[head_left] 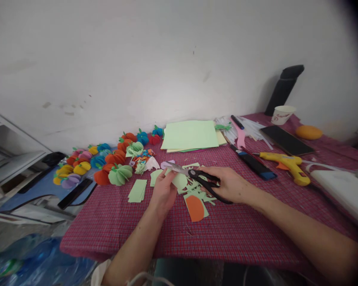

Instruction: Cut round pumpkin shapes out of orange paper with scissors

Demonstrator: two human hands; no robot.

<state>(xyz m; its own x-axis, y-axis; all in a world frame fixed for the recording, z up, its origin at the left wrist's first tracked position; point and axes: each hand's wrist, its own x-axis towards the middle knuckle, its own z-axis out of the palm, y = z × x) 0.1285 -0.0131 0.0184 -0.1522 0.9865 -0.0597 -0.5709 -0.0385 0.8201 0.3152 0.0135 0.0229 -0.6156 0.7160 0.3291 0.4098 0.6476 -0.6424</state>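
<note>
My right hand (231,184) is closed round the black handles of a pair of scissors (197,176), whose blades point left. My left hand (164,190) pinches a light green paper piece (179,180) right at the blades. Under both hands lie green paper scraps (197,186) and an orange half-round piece on a green slip (195,207). A small stack of green paper strips (138,190) sits left of my left hand, all on the red checked tablecloth (232,230).
Paper pumpkins in several colours (107,161) crowd the table's left end. Green sheets (191,135) lie at the back by the wall. To the right are a yellow glue gun (286,163), a phone (286,140), a paper cup (283,114), white sticks (250,129) and an orange ball (308,132).
</note>
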